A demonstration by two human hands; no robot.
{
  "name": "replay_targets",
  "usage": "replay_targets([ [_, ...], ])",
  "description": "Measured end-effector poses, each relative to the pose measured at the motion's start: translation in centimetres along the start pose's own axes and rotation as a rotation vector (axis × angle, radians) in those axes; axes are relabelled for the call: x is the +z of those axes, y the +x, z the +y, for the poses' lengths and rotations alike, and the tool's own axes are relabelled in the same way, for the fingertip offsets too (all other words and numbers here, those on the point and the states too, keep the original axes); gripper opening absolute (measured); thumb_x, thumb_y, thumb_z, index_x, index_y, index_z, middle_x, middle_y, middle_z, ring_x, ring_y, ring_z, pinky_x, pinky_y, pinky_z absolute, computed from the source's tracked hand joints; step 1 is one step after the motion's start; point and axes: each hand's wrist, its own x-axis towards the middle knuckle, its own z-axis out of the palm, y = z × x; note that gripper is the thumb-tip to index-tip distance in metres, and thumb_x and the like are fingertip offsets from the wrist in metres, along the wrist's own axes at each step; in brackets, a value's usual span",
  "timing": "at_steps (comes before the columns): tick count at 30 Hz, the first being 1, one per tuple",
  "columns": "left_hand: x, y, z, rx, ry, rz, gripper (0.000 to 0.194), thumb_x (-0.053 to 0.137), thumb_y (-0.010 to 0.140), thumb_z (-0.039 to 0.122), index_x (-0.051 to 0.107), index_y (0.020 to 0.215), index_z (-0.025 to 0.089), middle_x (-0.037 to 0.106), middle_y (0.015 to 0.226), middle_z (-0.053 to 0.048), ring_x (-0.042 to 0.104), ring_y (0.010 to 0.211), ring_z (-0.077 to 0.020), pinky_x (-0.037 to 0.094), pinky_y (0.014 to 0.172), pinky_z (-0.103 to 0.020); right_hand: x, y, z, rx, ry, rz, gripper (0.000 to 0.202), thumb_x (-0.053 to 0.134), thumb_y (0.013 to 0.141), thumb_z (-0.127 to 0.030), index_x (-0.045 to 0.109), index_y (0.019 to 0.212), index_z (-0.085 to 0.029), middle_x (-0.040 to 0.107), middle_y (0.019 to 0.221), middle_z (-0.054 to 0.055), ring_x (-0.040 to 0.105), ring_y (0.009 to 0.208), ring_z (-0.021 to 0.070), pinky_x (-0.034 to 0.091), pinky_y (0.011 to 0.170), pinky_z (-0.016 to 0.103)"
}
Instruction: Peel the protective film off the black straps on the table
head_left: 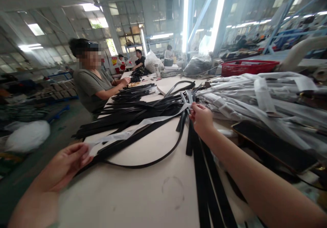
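A long translucent white plastic sleeve (143,123) stretches between my two hands above the table. Its near-left end is pinched in my left hand (67,165), thumb against fingers. My right hand (201,117) grips the other end, beside the ends of several black straps. Below the sleeve lie black belt straps (143,109) in a loose pile, and one strap (153,163) curves across the pale tabletop (122,197). More long black straps (204,183) run toward me under my right forearm.
White-wrapped straps (235,92) are heaped at the right, by a dark padded board (273,146) and a red basket (247,67). A co-worker (89,75) stands across the table at the left. Stuffed plastic bags (153,62) and a bottle (157,70) stand farther back.
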Motion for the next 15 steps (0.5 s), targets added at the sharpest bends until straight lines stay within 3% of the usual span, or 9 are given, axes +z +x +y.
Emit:
replay_targets([
  [1, 0.4, 0.2, 0.1, 0.041, 0.058, 0.073, 0.011, 0.065, 0.073, 0.033, 0.063, 0.073, 0.022, 0.06, 0.055, 0.006, 0.059, 0.061, -0.0157, 0.054, 0.073, -0.034, 0.4, -1.1, -0.3, 0.049, -0.03, -0.103, 0.039, 0.081, 0.061, -0.04, 0.048, 0.062, -0.019, 0.04, 0.044, -0.01, 0.034, 0.036, 0.003, 0.031, 0.035, 0.013],
  [3, 1.2, 0.5, 0.2, 0.152, 0.229, 0.219, 0.009, 0.061, 0.077, 0.032, 0.064, 0.078, 0.023, 0.065, 0.066, 0.003, 0.062, 0.077, -0.0223, 0.051, 0.073, -0.034, 1.5, -4.2, -0.7, 0.244, -0.133, -0.469, 0.04, 0.089, 0.047, -0.035, 0.058, 0.06, -0.015, 0.051, 0.046, -0.005, 0.042, 0.037, 0.0053, 0.035, 0.036, 0.015],
  [4, 1.6, 0.6, 0.2, 0.201, 0.309, 0.269, 0.011, 0.06, 0.077, 0.031, 0.065, 0.081, 0.023, 0.066, 0.071, 0.001, 0.061, 0.082, -0.025, 0.049, 0.073, -0.034, 2.1, -5.9, -0.8, 0.462, -0.255, -0.881, 0.04, 0.089, 0.047, -0.04, 0.062, 0.061, -0.013, 0.055, 0.048, -0.003, 0.048, 0.039, 0.0072, 0.038, 0.038, 0.016],
  [6, 2.4, 0.6, 0.3, 0.266, 0.386, 0.24, 0.015, 0.059, 0.078, 0.029, 0.068, 0.087, 0.021, 0.068, 0.08, -0.002, 0.062, 0.085, -0.0257, 0.046, 0.075, -0.034, 3.2, -9.0, -0.5, 0.869, -0.389, -1.597, 0.053, 0.087, 0.039, -0.053, 0.069, 0.07, -0.015, 0.065, 0.06, 0.002, 0.061, 0.052, 0.0152, 0.048, 0.048, 0.021],
  [7, 2.9, 0.3, 0.6, 0.285, 0.376, 0.181, 0.018, 0.059, 0.077, 0.028, 0.069, 0.091, 0.02, 0.069, 0.083, -0.003, 0.063, 0.084, -0.0244, 0.046, 0.075, -0.032, 3.6, -10.2, -0.2, 0.966, -0.391, -1.798, 0.056, 0.085, 0.033, -0.059, 0.068, 0.066, -0.016, 0.066, 0.06, 0.003, 0.063, 0.056, 0.017, 0.051, 0.054, 0.022],
  [8, 3.4, -0.1, 0.9, 0.292, 0.331, 0.094, 0.022, 0.06, 0.076, 0.028, 0.069, 0.095, 0.02, 0.069, 0.085, -0.003, 0.064, 0.081, -0.0226, 0.047, 0.074, -0.03, 4.0, -10.9, 0.2, 0.973, -0.395, -1.879, 0.058, 0.082, 0.034, -0.064, 0.068, 0.065, -0.017, 0.066, 0.061, 0.003, 0.064, 0.06, 0.0174, 0.052, 0.06, 0.023],
  [10, 4.6, -1.3, 2.0, 0.273, 0.18, -0.121, 0.031, 0.061, 0.074, 0.025, 0.065, 0.104, 0.019, 0.069, 0.081, -0.002, 0.064, 0.075, -0.0194, 0.047, 0.069, -0.027, 4.5, -11.3, 1.2, 0.765, -0.432, -1.637, 0.057, 0.074, 0.049, -0.07, 0.067, 0.068, -0.016, 0.066, 0.064, 0.003, 0.064, 0.062, 0.0151, 0.052, 0.064, 0.022],
  [13, 6.9, -3.7, 3.7, 0.258, 0.072, -0.367, 0.037, 0.061, 0.073, 0.02, 0.061, 0.11, 0.019, 0.067, 0.073, 0.001, 0.062, 0.068, -0.0175, 0.047, 0.064, -0.026, 5.2, -10.8, 2.8, 0.385, -0.454, -0.982, 0.052, 0.068, 0.069, -0.063, 0.064, 0.089, -0.016, 0.067, 0.079, 0.003, 0.062, 0.063, 0.0108, 0.051, 0.061, 0.021],
  [15, 8.4, -5.1, 4.3, 0.336, 0.149, -0.422, 0.036, 0.06, 0.074, 0.019, 0.062, 0.11, 0.022, 0.068, 0.076, 0.001, 0.063, 0.07, -0.0176, 0.047, 0.07, -0.027, 5.5, -10.8, 3.8, 0.399, -0.389, -0.827, 0.058, 0.072, 0.068, -0.059, 0.059, 0.105, -0.017, 0.067, 0.09, 0.005, 0.063, 0.071, 0.012, 0.052, 0.064, 0.023],
])
